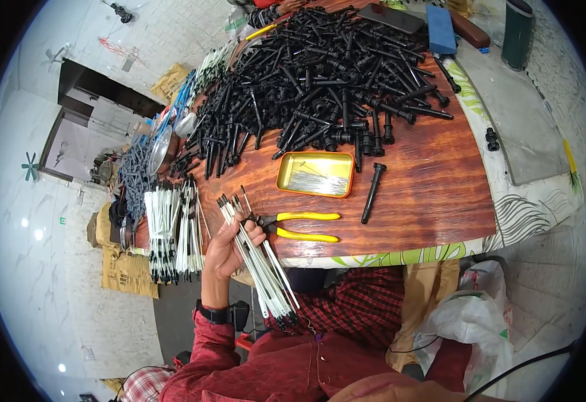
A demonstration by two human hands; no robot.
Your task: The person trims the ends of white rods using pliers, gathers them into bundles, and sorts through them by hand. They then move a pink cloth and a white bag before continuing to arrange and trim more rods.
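Head view, with the yellow tin as landmark. The tin rests on the wood-grained surface and contains a layer of thin silvery pins. Nearer the person than the tin, and to its left, the person's left hand is curled around a bundle of white strips with dark ends. The bundle is tilted, its upper ends leaning toward the tin's left side and its lower ends hanging past the surface's near edge. The right hand is out of sight, so its state cannot be told.

Just on the near side of the tin lie pliers with yellow handles, spread apart; their head points at the left hand, and whether the two touch cannot be told. Right of the tin lies a single black rod with a collared end. Beyond the tin spreads a large heap of black parts, many of them rod-shaped. Well to the tin's left are further white strips, gathered in upright groups, and, farther out, a metal bowl beside a mass of grey pieces. Far beyond the tin and to its right, one sees a dark phone, a blue block and a dark green bottle.
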